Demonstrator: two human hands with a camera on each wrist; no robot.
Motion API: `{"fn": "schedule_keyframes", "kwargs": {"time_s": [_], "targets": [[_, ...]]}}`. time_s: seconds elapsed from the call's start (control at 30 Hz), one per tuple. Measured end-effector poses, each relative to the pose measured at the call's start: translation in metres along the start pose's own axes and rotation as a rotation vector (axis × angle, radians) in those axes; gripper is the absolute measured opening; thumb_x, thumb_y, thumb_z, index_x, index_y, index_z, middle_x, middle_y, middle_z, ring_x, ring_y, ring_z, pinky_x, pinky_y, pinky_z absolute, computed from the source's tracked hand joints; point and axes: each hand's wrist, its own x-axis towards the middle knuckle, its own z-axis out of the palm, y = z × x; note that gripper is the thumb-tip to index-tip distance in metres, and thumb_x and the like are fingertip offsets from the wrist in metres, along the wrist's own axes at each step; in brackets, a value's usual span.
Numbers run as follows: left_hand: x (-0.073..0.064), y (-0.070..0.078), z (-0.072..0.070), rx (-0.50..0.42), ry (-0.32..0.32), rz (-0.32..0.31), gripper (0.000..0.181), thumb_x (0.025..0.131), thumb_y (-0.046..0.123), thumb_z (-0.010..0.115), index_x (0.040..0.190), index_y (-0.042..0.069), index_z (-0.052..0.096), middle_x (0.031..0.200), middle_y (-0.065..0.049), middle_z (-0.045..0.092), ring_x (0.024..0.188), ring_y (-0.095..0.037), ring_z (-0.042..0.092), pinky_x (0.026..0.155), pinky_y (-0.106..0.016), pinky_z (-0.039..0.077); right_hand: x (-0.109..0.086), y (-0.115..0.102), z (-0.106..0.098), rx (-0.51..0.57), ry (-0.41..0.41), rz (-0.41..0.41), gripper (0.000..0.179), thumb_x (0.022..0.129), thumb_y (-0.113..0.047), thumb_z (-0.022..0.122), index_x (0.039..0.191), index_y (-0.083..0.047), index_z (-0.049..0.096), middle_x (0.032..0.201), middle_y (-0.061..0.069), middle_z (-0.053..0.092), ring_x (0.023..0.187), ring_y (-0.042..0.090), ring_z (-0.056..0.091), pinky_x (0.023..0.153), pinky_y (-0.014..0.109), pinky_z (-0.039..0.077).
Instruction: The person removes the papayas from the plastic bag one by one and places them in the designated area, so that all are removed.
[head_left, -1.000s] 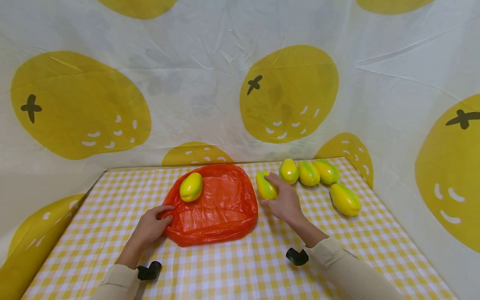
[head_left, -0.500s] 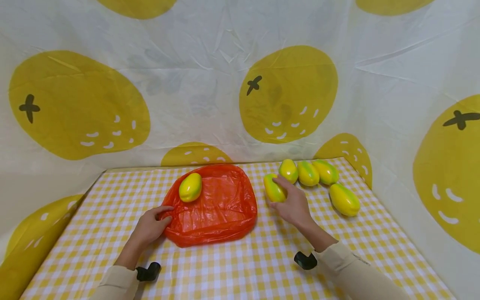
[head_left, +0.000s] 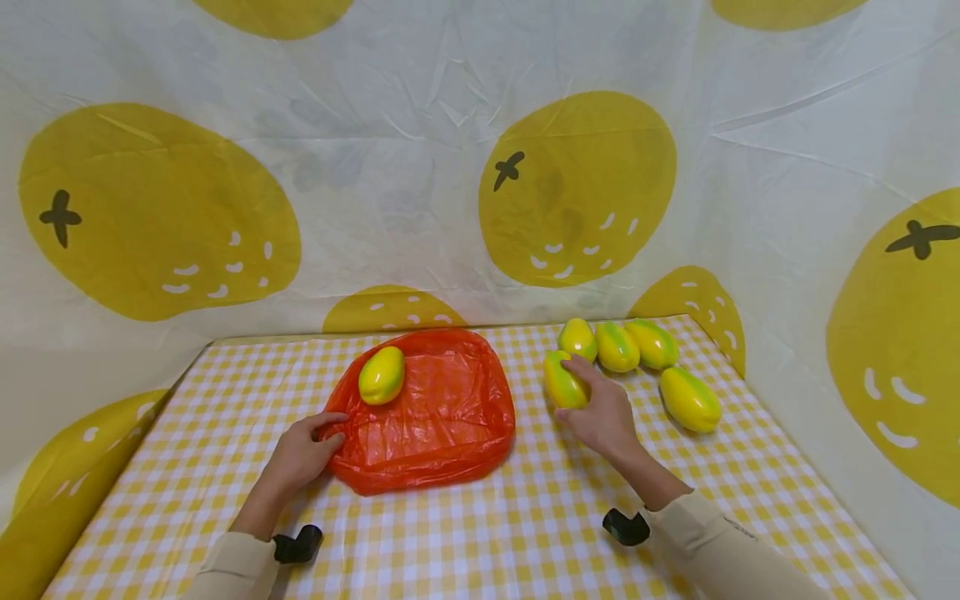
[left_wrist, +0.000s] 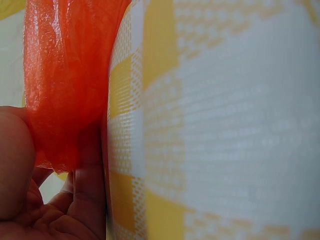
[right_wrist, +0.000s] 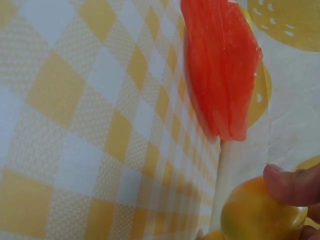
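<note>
In the head view my right hand (head_left: 602, 412) grips a yellow-green papaya (head_left: 564, 381), thumb on the near side and fingers over its far right side. The right wrist view shows the thumb pressed on that same papaya (right_wrist: 262, 212). Left of it lies a red plastic bag (head_left: 435, 475), mouth up with its rim rolled down. One papaya (head_left: 382, 376) sits inside the bag at its back left. My left hand (head_left: 300, 450) holds the bag's left rim; in the left wrist view the red plastic (left_wrist: 70, 75) passes between thumb and fingers.
Behind the held papaya stands another papaya (head_left: 577, 340), with two more, a middle one (head_left: 618, 347) and a right one (head_left: 654, 343), in a row. A further papaya (head_left: 691, 400) lies nearer at right. A printed cloth wall (head_left: 420, 208) rises behind the checked tablecloth (head_left: 420, 542).
My right hand has moved rightward with the papaya, away from the bag and closer to the row of other papayas. The left hand and the bag have stayed in place.
</note>
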Motion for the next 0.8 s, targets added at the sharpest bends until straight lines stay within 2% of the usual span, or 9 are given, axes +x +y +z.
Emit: {"fn": "schedule_keyframes", "kwargs": {"time_s": [0.1,0.33,0.57,0.8], "targets": [[0.0,0.0,0.0,0.0,0.0,0.001,0.041,0.103,0.018,0.056,0.142,0.007,0.062,0.148,-0.029,0.052,0.116,-0.036,0.057,0.099,-0.049,0.057,0.0,0.002,-0.002,-0.002,-0.004,0.011,0.072,0.082,-0.006,0.08,0.15,-0.009,0.056,0.163,0.015,0.044,0.153,0.04,0.039,0.124,0.059,0.031],[0.0,0.0,-0.001,-0.002,-0.003,0.006,0.041,0.103,0.019,0.056,0.142,0.007,0.062,0.15,-0.029,0.05,0.123,-0.04,0.054,0.106,-0.058,0.051,-0.002,0.006,-0.008,-0.013,-0.014,0.025,0.072,0.084,-0.007,0.078,0.152,-0.008,0.053,0.165,0.016,0.041,0.153,0.041,0.036,0.124,0.059,0.03],[0.0,0.0,-0.001,-0.002,-0.002,0.011,0.041,0.103,0.019,0.056,0.142,0.007,0.062,0.15,-0.03,0.05,0.124,-0.041,0.053,0.107,-0.059,0.05,-0.004,0.01,-0.012,-0.021,0.019,0.008,0.071,0.082,-0.007,0.079,0.149,-0.007,0.056,0.162,0.018,0.045,0.151,0.042,0.04,0.123,0.06,0.032],[-0.001,-0.001,-0.001,-0.005,-0.008,0.006,0.042,0.103,0.019,0.055,0.143,0.007,0.061,0.152,-0.029,0.048,0.126,-0.041,0.053,0.107,-0.058,0.051,-0.005,0.016,-0.015,-0.025,0.018,0.03,0.072,0.083,-0.007,0.079,0.151,-0.007,0.054,0.163,0.017,0.044,0.151,0.042,0.039,0.124,0.06,0.03]]}}
